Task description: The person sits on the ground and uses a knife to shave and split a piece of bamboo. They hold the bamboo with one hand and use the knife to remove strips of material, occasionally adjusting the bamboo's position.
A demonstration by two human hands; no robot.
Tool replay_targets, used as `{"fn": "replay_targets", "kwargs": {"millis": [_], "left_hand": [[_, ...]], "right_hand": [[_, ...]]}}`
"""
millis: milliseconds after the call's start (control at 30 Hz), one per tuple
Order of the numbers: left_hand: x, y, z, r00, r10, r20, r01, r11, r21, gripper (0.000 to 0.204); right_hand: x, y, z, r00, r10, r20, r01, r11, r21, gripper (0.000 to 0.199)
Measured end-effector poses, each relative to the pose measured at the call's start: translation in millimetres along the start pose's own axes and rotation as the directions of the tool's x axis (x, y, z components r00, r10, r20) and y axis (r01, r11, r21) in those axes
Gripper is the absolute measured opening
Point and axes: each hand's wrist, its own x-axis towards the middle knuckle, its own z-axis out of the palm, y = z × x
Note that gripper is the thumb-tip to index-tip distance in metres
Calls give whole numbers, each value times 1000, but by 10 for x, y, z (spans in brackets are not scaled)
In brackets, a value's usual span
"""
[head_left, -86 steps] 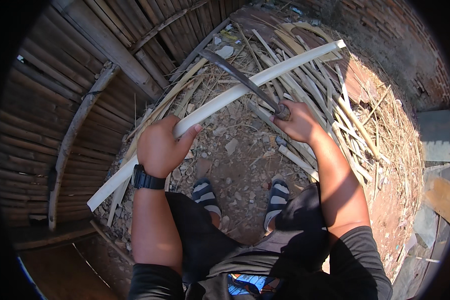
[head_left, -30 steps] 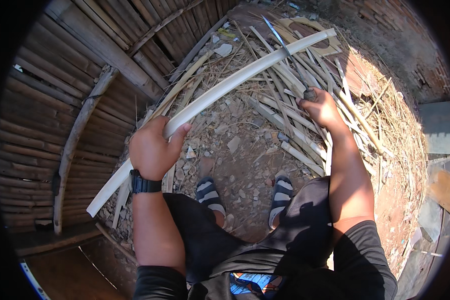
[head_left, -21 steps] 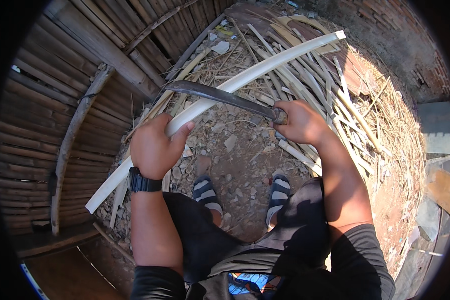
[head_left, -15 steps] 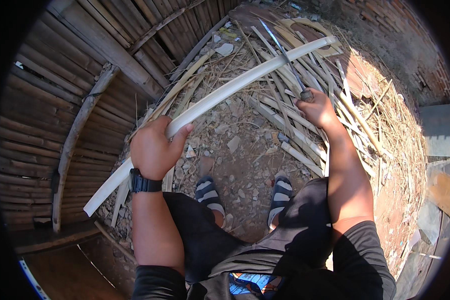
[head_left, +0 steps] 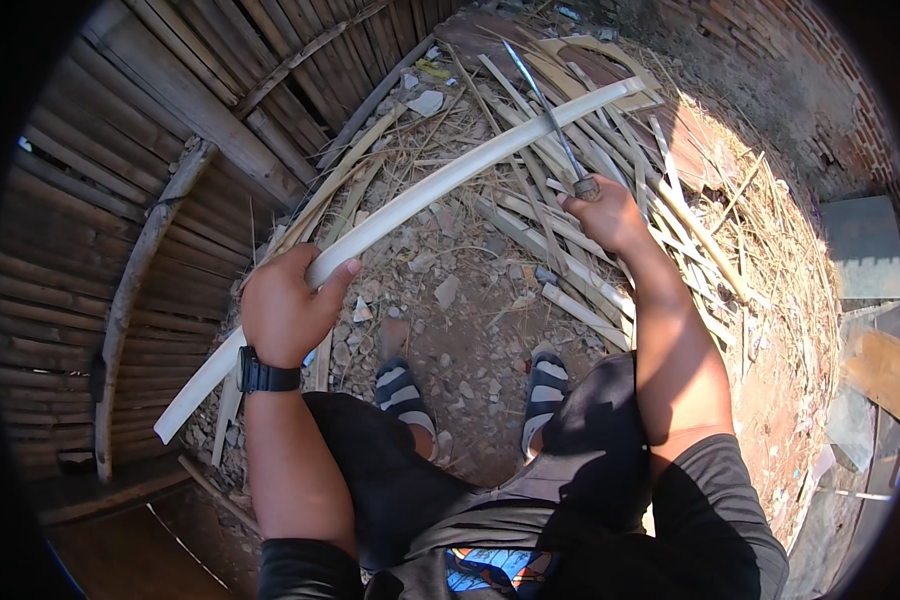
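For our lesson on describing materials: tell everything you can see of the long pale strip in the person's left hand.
The long pale strip looks like split bamboo: smooth, cream-white, gently bowed. It runs slantwise from low on the left to high on the right, above rubble and loose slats. The left hand closes round it near the lower end, thumb on top. The knife in the right hand crosses its far part; contact is unclear.

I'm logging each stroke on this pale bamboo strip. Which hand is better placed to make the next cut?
Right. The right hand grips the knife, blade raised over the strip. The left hand is wrapped around the strip, steadying it.
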Motion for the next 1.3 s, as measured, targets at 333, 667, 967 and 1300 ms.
{"fn": "replay_targets", "kwargs": {"millis": [333,667,967,1300], "left_hand": [[-16,75,0,998,18,52,-16,998,-54,49],[26,80,72,999,43,27,-44,999,29,49],[20,94,-24,999,7,43,-9,999,50,48],[-31,50,-11,1000,13,28,-13,1000,-16,46]], "right_hand": [[-106,54,339,818,-547,178,575,778,-253,40],[-122,20,337,881,-428,201,468,849,-245,50],[287,380,189,989,-134,65,125,984,123,45],[14,88,239,836,-466,289,524,834,-171,46]]}}
